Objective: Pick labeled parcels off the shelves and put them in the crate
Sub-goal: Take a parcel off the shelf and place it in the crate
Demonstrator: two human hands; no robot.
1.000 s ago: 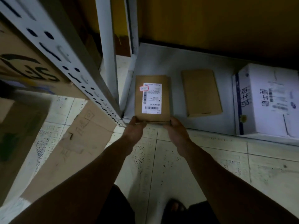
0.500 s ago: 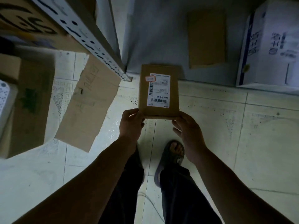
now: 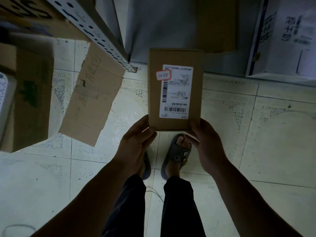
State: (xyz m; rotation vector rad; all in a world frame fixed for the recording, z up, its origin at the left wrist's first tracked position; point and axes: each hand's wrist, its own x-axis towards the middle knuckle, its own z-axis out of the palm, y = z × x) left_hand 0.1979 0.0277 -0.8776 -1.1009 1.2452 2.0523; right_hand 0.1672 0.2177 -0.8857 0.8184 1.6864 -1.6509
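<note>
A flat brown parcel (image 3: 153, 89) with a white shipping label and a small red-edged sticker is held level above the tiled floor, in front of the bottom shelf. My left hand (image 3: 136, 139) grips its near left corner and my right hand (image 3: 205, 142) grips its near right corner. Another flat brown parcel (image 3: 217, 23), with no label visible, lies on the grey bottom shelf (image 3: 162, 26) behind it. No crate is in view.
A white printed carton (image 3: 282, 36) stands on the shelf at the right. A perforated shelf upright (image 3: 95, 33) slants across the upper left, with brown cartons (image 3: 32, 100) at the left and a cardboard sheet (image 3: 92, 100) on the floor. My sandalled feet (image 3: 176, 154) stand below the parcel.
Both hands have lifted the labeled parcel off the bottom shelf and drawn it back toward me, over the floor. The view has tilted down to my feet.
</note>
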